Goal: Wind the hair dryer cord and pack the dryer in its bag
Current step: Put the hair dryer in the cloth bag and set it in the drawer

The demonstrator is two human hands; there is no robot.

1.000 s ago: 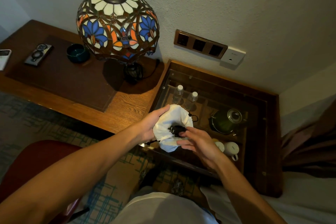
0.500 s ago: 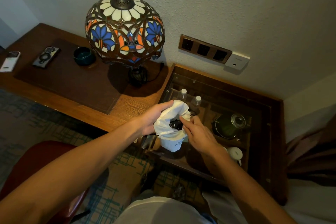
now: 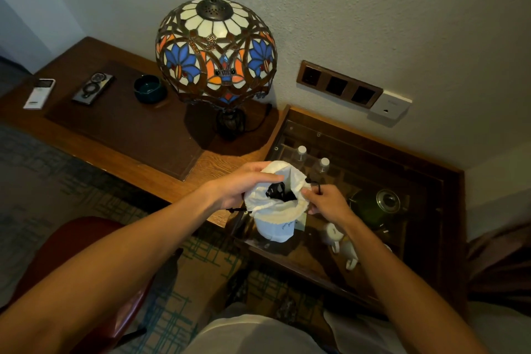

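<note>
Cloth bunched at the mouth tells most of the story: the white drawstring bag (image 3: 275, 210) hangs in the air above the corner where the wooden desk (image 3: 161, 172) meets the glass-topped cabinet (image 3: 373, 158), and its rim is pulled wide so the dark shape of the hair dryer (image 3: 277, 191) shows down inside it. The left hand (image 3: 244, 184) is closed over the near-left side of the rim, thumb along the top edge, which looks like the way to keep the opening steady and take the weight. The right hand (image 3: 324, 201) pinches the opposite edge, and a thin black drawstring (image 3: 314, 182) stands up by its fingers; a second black end pokes out low on the left. So each hand is clamped on cloth, on opposite sides of the mouth. I cannot tell whether the cord is fully wound, since only a dark mass shows. To my eye the dryer is in, and closing the mouth is what remains.
</note>
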